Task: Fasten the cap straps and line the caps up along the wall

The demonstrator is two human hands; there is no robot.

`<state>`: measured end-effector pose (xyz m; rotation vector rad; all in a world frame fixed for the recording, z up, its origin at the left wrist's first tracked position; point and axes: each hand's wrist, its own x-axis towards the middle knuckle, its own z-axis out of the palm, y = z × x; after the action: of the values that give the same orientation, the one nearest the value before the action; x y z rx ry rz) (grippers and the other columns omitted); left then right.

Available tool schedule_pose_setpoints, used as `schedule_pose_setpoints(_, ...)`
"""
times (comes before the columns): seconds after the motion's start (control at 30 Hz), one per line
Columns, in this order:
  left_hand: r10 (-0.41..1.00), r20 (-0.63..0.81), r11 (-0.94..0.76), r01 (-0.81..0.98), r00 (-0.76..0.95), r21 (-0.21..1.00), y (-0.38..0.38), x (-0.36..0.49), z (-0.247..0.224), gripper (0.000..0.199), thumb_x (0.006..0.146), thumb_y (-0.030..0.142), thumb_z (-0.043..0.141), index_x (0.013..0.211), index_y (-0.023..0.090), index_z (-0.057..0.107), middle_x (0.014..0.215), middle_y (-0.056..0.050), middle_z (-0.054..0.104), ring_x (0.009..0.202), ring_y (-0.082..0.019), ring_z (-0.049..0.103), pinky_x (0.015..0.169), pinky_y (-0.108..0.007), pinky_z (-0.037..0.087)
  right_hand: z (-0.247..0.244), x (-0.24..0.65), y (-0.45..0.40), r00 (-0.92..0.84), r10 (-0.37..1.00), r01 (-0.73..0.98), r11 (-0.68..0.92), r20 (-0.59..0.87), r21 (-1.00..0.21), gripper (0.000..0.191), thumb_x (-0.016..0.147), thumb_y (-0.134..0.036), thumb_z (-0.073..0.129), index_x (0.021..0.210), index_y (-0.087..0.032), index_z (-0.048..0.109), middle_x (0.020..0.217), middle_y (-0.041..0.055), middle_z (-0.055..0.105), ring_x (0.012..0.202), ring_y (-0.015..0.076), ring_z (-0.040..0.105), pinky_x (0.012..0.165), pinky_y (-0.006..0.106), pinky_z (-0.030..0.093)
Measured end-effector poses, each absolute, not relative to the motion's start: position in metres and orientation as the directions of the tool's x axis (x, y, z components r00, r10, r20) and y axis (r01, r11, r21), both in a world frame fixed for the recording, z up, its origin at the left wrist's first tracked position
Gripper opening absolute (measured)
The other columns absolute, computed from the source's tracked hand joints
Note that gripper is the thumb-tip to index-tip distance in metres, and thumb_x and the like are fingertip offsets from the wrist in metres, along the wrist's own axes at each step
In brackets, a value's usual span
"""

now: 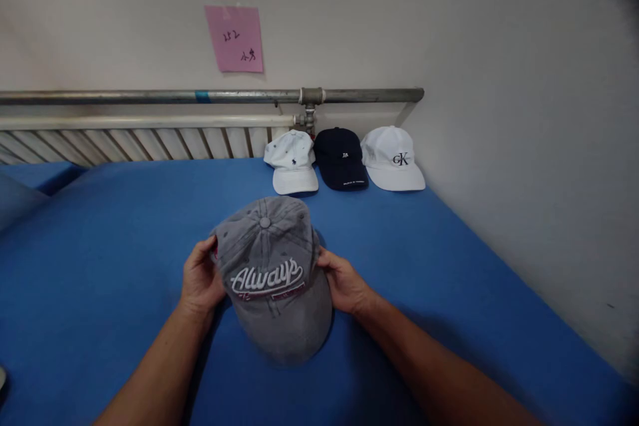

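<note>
A grey baseball cap (279, 246) with "Always" in raised white letters is held over the blue surface, its brim facing me and tilted a little to the right. My left hand (202, 276) grips the cap's left side, with some fingers hidden under the edge. On the opposite side, my right hand (344, 279) pinches the cap near where crown and brim meet. Farther back, side by side, are a white cap with a small dark emblem (292, 160), a dark navy cap (340, 156) and a white cap marked "CK" (392, 156).
The blue covered surface (124, 226) runs back to a radiator (200, 143) and a metal pipe (150, 97) along the wall. A pink paper note (234, 40) is stuck above. The right wall (524, 180) borders the surface's edge. Folded blue material lies at far left.
</note>
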<state>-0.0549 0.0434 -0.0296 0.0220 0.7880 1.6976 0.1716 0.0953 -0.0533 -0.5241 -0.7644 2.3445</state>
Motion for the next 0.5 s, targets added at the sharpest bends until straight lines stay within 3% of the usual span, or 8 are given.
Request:
schedule_pose_setpoints(0.17,0.88,-0.443,0.075,-0.87,-0.172,0.487,0.047,-0.045,-0.028,0.02,0.083,0.019,0.055,0.075,0.016,0.073,0.071,-0.008,0.077,0.091,-0.03,0.074,0.092,-0.044,0.056,-0.054,0.172,0.094,-0.721,0.669,-0.424,-0.632,-0.18,-0.649,0.032,0.06,-0.015,0.057,0.09,-0.022,0.067,0.079,-0.003,0.07,0.074,0.016,0.062,0.078,0.031,0.046)
schedule_pose_setpoints(0.33,0.833,-0.551,0.262,-0.849,-0.041,0.458,0.048,-0.038,-0.025,0.022,0.089,0.023,0.054,0.085,0.015,0.074,0.078,-0.01,0.078,0.092,-0.029,0.074,0.091,-0.044,0.056,-0.05,0.171,0.095,-0.684,0.708,-0.464,-0.609,-0.177,-0.643,0.036,0.057,-0.013,0.056,0.092,-0.022,0.065,0.081,-0.0036,0.07,0.079,0.017,0.064,0.079,0.03,0.048)
schedule_pose_setpoints(0.5,0.834,-0.547,0.261,-0.825,-0.069,0.501,0.047,-0.038,-0.024,0.028,0.094,0.025,0.048,0.084,0.015,0.073,0.073,-0.009,0.077,0.087,-0.028,0.075,0.088,-0.044,0.057,-0.05,0.173,0.098,-0.669,0.713,-0.498,-0.639,-0.21,-0.586,0.023,0.062,-0.018,0.057,0.083,-0.023,0.063,0.077,-0.0038,0.07,0.088,0.0218,0.065,0.083,0.036,0.05)
